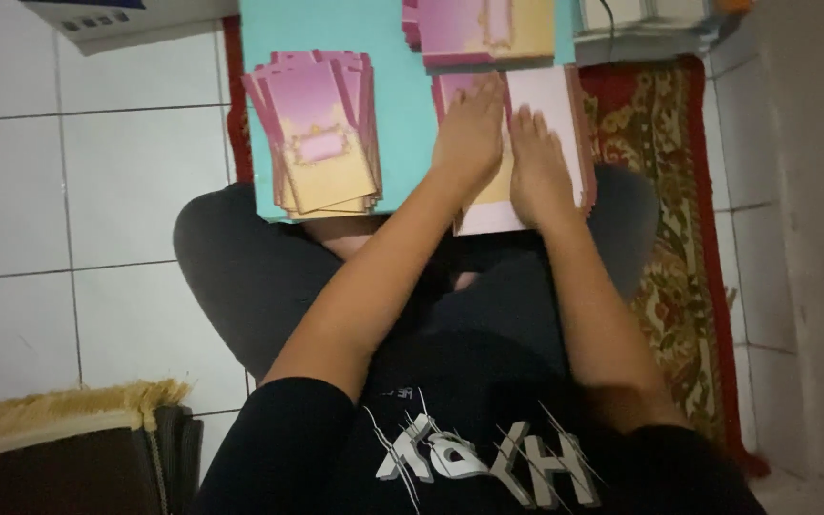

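My left hand (470, 133) and my right hand (538, 164) lie flat, side by side, pressing on a pink and white card (550, 100) that tops a small stack on my lap. Fingers of both hands are stretched out, holding nothing. To the left, a fanned stack of pink-and-yellow cards (319, 133) rests on a turquoise board (412, 114). Another pile of the same cards (484, 30) sits at the board's far edge, just beyond my fingertips.
I sit cross-legged in dark trousers on a white tiled floor (88, 191). A red patterned rug (674, 210) runs along the right. A fringed cushion or folded mat (69, 429) lies at lower left. A box corner (97, 19) shows at top left.
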